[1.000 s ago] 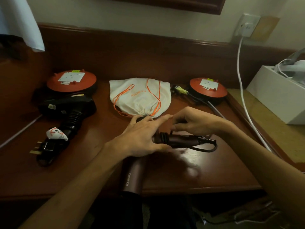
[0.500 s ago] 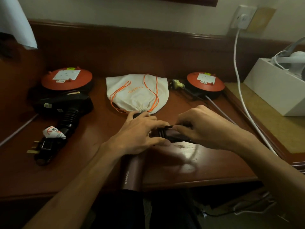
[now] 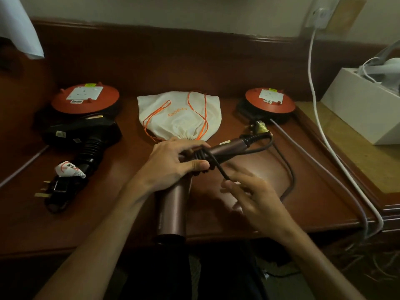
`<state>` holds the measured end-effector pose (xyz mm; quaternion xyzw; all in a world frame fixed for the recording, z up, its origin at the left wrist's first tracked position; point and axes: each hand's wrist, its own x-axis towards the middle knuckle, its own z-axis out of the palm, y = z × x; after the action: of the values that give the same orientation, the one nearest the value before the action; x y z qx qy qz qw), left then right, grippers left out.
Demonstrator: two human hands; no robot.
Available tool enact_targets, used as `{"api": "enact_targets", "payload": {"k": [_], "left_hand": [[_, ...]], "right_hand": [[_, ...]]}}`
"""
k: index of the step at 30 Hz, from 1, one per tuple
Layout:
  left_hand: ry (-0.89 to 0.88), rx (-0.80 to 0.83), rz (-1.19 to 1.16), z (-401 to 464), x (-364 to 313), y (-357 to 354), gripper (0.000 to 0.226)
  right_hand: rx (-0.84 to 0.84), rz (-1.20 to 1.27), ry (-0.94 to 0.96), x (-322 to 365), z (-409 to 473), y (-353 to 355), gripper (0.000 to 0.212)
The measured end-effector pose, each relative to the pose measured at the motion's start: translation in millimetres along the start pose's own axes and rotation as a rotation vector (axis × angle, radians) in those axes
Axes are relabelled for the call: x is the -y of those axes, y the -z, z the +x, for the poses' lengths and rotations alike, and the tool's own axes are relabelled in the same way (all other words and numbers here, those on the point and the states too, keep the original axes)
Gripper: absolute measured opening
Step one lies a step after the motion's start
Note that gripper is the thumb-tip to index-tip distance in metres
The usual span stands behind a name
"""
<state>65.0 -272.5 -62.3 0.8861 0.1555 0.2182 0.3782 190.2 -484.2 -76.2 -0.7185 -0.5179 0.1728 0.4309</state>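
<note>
A maroon hair dryer [image 3: 173,213] lies on the wooden desk [image 3: 104,215], its barrel pointing toward me over the front edge and its handle [image 3: 229,147] angled up to the right. My left hand [image 3: 171,164] grips the joint of barrel and handle, where dark turns of its cord are wound. The cord [image 3: 291,169] loops out to the right and comes back to my right hand [image 3: 255,198], which is blurred and holds the cord near its fingertips. A cream drawstring bag [image 3: 179,118] with orange strings lies just behind.
A black hair dryer [image 3: 82,133] with its plug [image 3: 56,189] lies at the left. Two orange-topped cable reels [image 3: 85,99] [image 3: 270,102] stand at the back. A white box [image 3: 363,113] sits at the right, and a white cable [image 3: 324,135] runs down from a wall socket [image 3: 320,14].
The handle has swung from lying flat to pointing up-right. My right hand has left the handle and come down toward me with the cord, and more turns sit around the joint.
</note>
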Motion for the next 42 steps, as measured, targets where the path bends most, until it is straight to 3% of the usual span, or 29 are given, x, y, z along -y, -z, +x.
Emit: {"api": "enact_targets", "payload": {"k": [4,7,10,17,22,25,26,28,29,32,36,42], "left_hand": [[0.032,-0.005,-0.035,0.1,2.6,3.5,0.049],[0.038,-0.035,-0.041,-0.8,2.5,2.8,0.04],[0.038,-0.061,0.011,-1.5,1.8,0.7,0.049],[0.005,-0.082,-0.081,-3.3,-6.1,2.6,0.045],[-0.028,-0.071,-0.088,-7.4,-4.2,2.3,0.041],[-0.043,-0.03,-0.084,-11.2,-2.8,3.4,0.046],[-0.057,-0.024,-0.069,-11.7,-3.6,3.1,0.047],[-0.1,-0.036,0.022,-11.1,-6.0,1.5,0.047],[-0.116,-0.039,0.086,-10.4,-6.8,0.8,0.048],[-0.111,0.013,0.247,-8.6,-9.0,-0.5,0.054],[-0.045,0.1,0.342,-6.9,-18.1,1.5,0.077],[-0.01,0.258,0.567,3.0,-22.3,-0.8,0.075]], "right_hand": [[-0.098,0.164,0.007,-11.0,15.1,-13.2,0.014],[-0.074,0.194,0.018,-14.1,15.5,-22.4,0.015],[-0.038,0.076,0.04,-19.2,15.7,-26.6,0.015],[0.035,-0.19,0.205,-12.6,16.4,-15.8,0.019],[0.153,-0.035,-0.099,-8.0,30.5,15.6,0.043],[0.273,0.05,-0.133,-16.7,62.4,26.7,0.017],[0.323,0.008,-0.14,-17.9,74.1,29.7,0.019],[0.432,-0.084,-0.106,-39.0,99.0,32.7,0.051],[0.488,-0.164,-0.046,-49.8,112.3,34.9,0.057],[0.548,-0.365,-0.097,-21.6,128.9,40.1,0.011],[0.587,-0.443,-0.029,5.7,141.1,47.6,0.014],[0.611,-0.499,0.006,23.3,147.1,45.2,0.013]]}}
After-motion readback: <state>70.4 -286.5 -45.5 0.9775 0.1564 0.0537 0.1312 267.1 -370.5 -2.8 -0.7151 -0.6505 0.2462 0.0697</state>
